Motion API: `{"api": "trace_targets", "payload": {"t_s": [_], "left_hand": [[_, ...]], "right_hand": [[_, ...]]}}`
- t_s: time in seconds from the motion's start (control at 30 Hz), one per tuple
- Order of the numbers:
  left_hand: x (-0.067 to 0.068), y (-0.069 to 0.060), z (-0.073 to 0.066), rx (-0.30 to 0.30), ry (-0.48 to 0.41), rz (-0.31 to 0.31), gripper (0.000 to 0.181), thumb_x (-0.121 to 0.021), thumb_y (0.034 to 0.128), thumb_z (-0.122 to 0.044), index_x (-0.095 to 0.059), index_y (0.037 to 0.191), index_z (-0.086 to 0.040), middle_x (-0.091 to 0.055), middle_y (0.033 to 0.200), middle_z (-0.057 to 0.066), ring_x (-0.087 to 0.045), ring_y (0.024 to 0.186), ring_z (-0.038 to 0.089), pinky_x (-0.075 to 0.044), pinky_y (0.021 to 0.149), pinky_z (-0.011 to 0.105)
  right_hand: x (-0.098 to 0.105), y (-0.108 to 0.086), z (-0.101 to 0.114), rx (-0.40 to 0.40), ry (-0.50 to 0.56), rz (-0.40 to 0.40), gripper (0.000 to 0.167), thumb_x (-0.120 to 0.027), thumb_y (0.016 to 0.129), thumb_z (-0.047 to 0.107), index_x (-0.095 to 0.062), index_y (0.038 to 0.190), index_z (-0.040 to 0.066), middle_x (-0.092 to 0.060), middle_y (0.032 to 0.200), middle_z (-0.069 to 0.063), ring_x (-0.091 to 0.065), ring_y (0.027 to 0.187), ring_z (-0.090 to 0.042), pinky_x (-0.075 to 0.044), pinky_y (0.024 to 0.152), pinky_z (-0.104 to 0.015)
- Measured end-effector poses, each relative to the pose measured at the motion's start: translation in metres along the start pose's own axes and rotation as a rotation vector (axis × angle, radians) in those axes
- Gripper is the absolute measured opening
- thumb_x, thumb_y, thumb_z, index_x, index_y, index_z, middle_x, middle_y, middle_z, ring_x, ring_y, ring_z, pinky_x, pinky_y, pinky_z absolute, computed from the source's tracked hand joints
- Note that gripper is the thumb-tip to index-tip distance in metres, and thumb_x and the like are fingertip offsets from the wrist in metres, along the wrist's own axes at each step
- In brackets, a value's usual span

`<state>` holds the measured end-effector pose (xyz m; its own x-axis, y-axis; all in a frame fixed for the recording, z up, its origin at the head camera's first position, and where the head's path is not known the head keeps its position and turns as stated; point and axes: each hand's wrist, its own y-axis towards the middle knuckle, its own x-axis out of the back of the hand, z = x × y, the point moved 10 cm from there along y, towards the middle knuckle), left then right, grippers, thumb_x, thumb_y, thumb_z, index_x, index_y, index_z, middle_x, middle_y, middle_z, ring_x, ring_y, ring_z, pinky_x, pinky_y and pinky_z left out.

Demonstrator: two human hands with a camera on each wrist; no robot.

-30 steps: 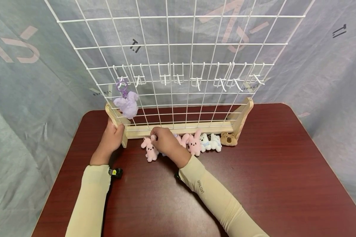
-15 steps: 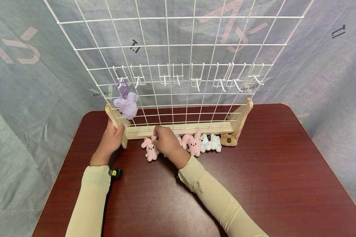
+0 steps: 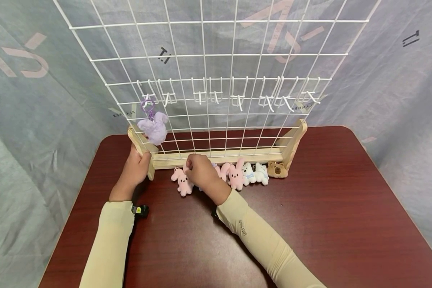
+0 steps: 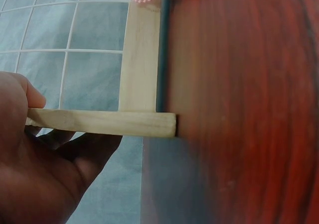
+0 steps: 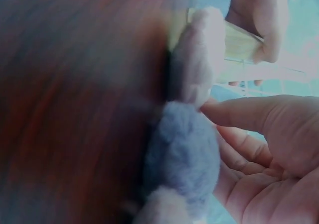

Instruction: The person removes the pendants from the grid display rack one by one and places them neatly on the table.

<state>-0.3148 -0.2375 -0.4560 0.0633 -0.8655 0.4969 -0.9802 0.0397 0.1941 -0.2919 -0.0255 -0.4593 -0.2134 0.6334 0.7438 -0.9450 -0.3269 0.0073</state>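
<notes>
At the grid's left end my left hand [image 3: 137, 166] grips the wooden side foot [image 4: 102, 122], with the thumb on one face and the fingers behind the other. My right hand [image 3: 203, 171] pinches the upper part of a pink bunny plush keychain [image 3: 184, 185] by an ear; the exact contact is partly hidden. A purple-grey plush [image 5: 184, 154] lies right beside that bunny in the right wrist view, mostly covered by my hand in the head view. From a hook at the far left hangs a lilac plush keychain [image 3: 155, 129] on a purple ring.
Several white hooks [image 3: 239, 100] run in a row across the white wire grid [image 3: 219, 54]. Along its wooden base bar [image 3: 237, 152] lie another pink bunny plush [image 3: 235, 176], two white bear plushes [image 3: 261, 174] and a brown bear plush [image 3: 277, 169]. Dark red tabletop [image 3: 309, 224] extends in front.
My right hand has shifted very slightly to the right, and the pink bunny in it has tilted a little. The left hand keeps its place on the wooden foot.
</notes>
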Motion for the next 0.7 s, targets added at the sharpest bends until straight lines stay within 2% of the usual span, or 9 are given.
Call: {"api": "trace_targets", "payload": {"t_s": [0.17,0.3,0.43,0.6,0.7], "left_hand": [[0.000,0.000,0.001,0.012,0.002,-0.001,0.063,-0.038,0.1059,-0.012,-0.020,0.166,-0.007,-0.042,0.162,0.024,-0.040,0.146,0.034,-0.032,0.120,0.058],[0.000,0.000,0.000,0.014,0.009,0.002,0.063,-0.038,0.1064,-0.014,-0.019,0.166,-0.008,-0.042,0.161,0.025,-0.041,0.145,0.036,-0.032,0.118,0.060],[0.000,0.000,-0.001,0.010,0.006,0.006,0.064,-0.037,0.1067,-0.014,-0.017,0.167,-0.008,-0.040,0.163,0.025,-0.041,0.145,0.036,-0.032,0.118,0.061],[0.000,0.000,-0.001,0.015,0.013,0.014,0.065,-0.037,0.1068,-0.014,-0.016,0.168,-0.009,-0.038,0.165,0.024,-0.040,0.146,0.037,-0.032,0.118,0.062],[0.000,-0.002,0.001,0.026,0.024,0.021,0.065,-0.037,0.1074,-0.016,-0.014,0.168,-0.010,-0.037,0.166,0.024,-0.041,0.145,0.037,-0.033,0.117,0.063]], "right_hand": [[0.004,-0.001,0.003,0.017,0.065,0.008,0.008,-0.071,0.095,0.007,-0.065,0.089,0.007,-0.060,0.070,0.003,-0.054,0.059,-0.007,-0.046,0.061,-0.022],[0.013,-0.001,0.009,0.047,0.124,-0.022,0.004,-0.068,0.096,0.010,-0.067,0.093,0.007,-0.065,0.076,0.001,-0.056,0.063,-0.006,-0.048,0.064,-0.021],[0.022,-0.003,0.019,0.086,0.216,-0.059,0.013,-0.070,0.096,0.013,-0.069,0.104,0.003,-0.070,0.085,-0.004,-0.060,0.075,-0.010,-0.049,0.071,-0.023],[0.030,-0.007,0.032,0.133,0.358,-0.082,0.017,-0.069,0.098,0.011,-0.067,0.114,0.006,-0.075,0.100,-0.007,-0.069,0.092,-0.016,-0.054,0.079,-0.021],[0.037,-0.011,0.042,0.179,0.428,-0.102,0.024,-0.069,0.098,0.010,-0.065,0.122,0.007,-0.075,0.110,-0.009,-0.072,0.102,-0.020,-0.058,0.084,-0.025]]}}
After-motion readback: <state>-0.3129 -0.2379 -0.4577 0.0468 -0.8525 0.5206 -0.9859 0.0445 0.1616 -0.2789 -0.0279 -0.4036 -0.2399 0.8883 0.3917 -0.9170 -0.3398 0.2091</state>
